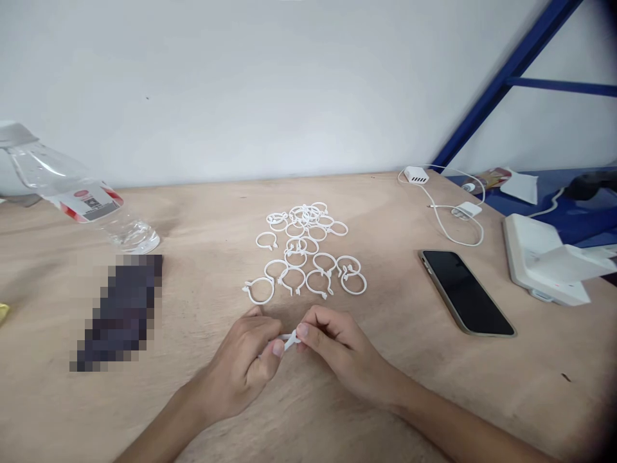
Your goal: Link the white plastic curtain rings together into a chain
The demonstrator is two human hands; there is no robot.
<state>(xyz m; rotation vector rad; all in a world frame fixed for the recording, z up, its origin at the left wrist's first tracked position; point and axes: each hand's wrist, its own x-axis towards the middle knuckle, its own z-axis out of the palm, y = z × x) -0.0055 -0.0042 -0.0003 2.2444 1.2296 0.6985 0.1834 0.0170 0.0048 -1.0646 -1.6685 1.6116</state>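
Both hands meet low on the wooden table (202, 399), pinching one small white plastic ring (290, 339) between them. My left hand (248, 366) grips it with thumb and curled fingers. My right hand (337, 350) pinches its other end with thumb and forefinger. Most of the ring is hidden by the fingers. Just beyond the hands lies a loose spread of several white open rings (304, 254), the nearest row a short way from my fingertips.
A clear water bottle (77, 199) lies on its side at the far left, a blurred dark object (120, 312) near it. A black phone (465, 292) lies right, with a white charger and cable (446, 206) and white boxes (547, 260) beyond. A blue frame (506, 71) rises at the right.
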